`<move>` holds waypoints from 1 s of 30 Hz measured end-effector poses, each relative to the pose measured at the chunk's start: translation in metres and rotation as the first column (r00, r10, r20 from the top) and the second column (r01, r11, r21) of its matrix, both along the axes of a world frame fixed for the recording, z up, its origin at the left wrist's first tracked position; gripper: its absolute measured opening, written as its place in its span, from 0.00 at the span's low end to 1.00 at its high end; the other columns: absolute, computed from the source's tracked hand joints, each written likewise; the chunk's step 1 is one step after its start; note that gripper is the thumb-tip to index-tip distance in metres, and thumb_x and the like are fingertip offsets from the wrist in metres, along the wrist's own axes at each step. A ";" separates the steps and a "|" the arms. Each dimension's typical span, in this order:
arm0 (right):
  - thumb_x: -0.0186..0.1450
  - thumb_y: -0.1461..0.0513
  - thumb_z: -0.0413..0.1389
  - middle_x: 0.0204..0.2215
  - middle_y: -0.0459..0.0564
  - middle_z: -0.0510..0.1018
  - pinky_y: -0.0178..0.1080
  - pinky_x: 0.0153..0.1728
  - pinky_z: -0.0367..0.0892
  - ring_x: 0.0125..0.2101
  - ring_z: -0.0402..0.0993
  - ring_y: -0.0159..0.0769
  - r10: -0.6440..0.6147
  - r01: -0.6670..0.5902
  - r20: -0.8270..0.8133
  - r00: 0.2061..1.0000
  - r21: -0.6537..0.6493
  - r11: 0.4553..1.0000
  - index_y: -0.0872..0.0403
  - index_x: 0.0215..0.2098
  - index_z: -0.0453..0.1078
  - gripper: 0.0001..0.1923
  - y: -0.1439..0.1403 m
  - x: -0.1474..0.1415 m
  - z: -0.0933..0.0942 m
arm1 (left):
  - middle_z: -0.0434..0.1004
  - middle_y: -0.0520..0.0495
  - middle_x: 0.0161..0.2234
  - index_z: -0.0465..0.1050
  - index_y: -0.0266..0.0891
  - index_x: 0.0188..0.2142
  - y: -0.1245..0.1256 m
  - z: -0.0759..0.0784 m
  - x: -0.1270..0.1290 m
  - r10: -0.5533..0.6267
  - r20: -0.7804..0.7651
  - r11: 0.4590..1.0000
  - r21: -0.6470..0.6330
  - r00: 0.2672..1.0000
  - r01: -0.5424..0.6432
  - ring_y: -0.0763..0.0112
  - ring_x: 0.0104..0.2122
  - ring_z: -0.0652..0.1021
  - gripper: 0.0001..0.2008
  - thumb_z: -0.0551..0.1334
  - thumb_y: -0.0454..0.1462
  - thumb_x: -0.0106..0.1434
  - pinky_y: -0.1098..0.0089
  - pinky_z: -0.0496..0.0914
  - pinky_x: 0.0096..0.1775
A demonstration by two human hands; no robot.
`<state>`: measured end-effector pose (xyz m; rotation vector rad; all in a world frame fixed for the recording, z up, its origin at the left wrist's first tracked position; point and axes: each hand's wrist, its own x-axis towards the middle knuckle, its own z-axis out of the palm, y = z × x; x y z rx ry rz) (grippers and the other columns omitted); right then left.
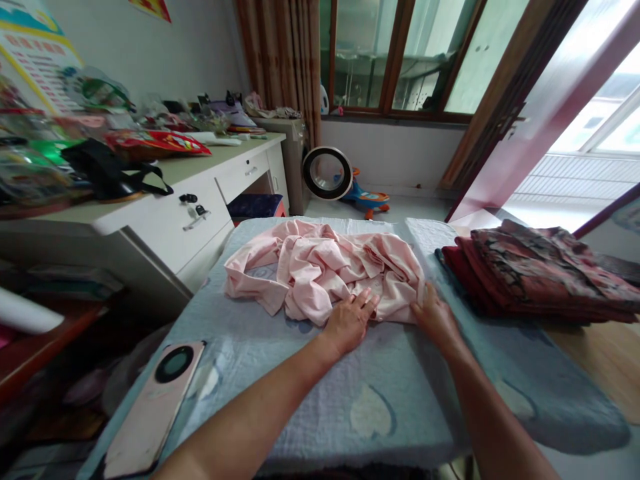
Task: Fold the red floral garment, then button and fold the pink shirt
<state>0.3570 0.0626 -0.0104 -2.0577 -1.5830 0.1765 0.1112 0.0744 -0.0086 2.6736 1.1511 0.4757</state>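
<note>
A crumpled pale pink garment [315,273] lies in loose folds across the blue-grey cloth cover [310,400] in front of me. My left hand [353,320] rests flat on its near edge, fingers stretched forward over the fabric. At the garment's right end, my right hand [435,313] is closed on the edge, its thumb side toward the fabric; some of its fingertips are hidden. Between the two hands a small part of the pink cloth lies fairly smooth, while its left part forms an open loop.
A pink phone [155,407] lies at the cover's left edge. Folded dark red patterned cloths [540,267] are stacked at the right. A white desk [200,207] with cluttered items stands left. Beyond are a round-doored appliance [327,173] and an orange-blue ride-on toy [367,198].
</note>
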 end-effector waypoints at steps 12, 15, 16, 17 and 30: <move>0.56 0.48 0.59 0.26 0.45 0.75 0.33 0.20 0.62 0.19 0.66 0.30 0.066 0.090 -0.648 0.759 0.205 0.975 0.56 0.49 0.69 0.29 0.004 0.017 0.073 | 0.78 0.48 0.36 0.74 0.39 0.42 0.016 0.037 -0.019 0.316 0.717 0.873 -0.477 0.622 0.106 0.65 0.36 0.76 0.16 0.52 0.45 0.69 0.69 0.70 0.40; 0.60 0.52 0.56 0.29 0.50 0.76 0.38 0.28 0.66 0.27 0.72 0.38 -0.029 0.111 -0.374 0.927 0.198 0.974 0.54 0.47 0.72 0.21 0.005 0.035 0.078 | 0.79 0.47 0.37 0.74 0.39 0.44 0.007 0.040 -0.036 0.330 0.689 0.840 -0.527 0.645 0.133 0.63 0.38 0.77 0.18 0.51 0.47 0.69 0.68 0.70 0.40; 0.60 0.55 0.55 0.31 0.52 0.77 0.40 0.32 0.67 0.30 0.73 0.41 -0.066 0.104 -0.219 0.974 0.170 0.980 0.54 0.47 0.73 0.19 0.006 0.039 0.078 | 0.80 0.46 0.36 0.75 0.40 0.42 0.002 0.038 -0.040 0.307 0.621 0.836 -0.538 0.721 0.106 0.63 0.38 0.77 0.17 0.52 0.46 0.69 0.68 0.70 0.40; 0.60 0.57 0.55 0.33 0.55 0.77 0.43 0.35 0.67 0.34 0.73 0.44 -0.093 0.099 -0.056 0.994 0.133 0.986 0.55 0.46 0.74 0.18 0.007 0.041 0.077 | 0.80 0.46 0.35 0.75 0.40 0.40 -0.003 0.034 -0.043 0.268 0.524 0.843 -0.534 0.808 0.066 0.62 0.37 0.77 0.15 0.54 0.44 0.68 0.67 0.70 0.40; 0.63 0.68 0.51 0.43 0.53 0.77 0.40 0.51 0.62 0.45 0.70 0.41 0.610 -0.642 0.382 0.694 -0.054 0.765 0.54 0.42 0.74 0.13 0.057 -0.064 0.057 | 0.73 0.44 0.48 0.68 0.39 0.48 -0.063 0.013 -0.031 -0.054 -0.086 0.992 -0.115 0.995 0.043 0.57 0.51 0.69 0.15 0.61 0.34 0.61 0.57 0.65 0.56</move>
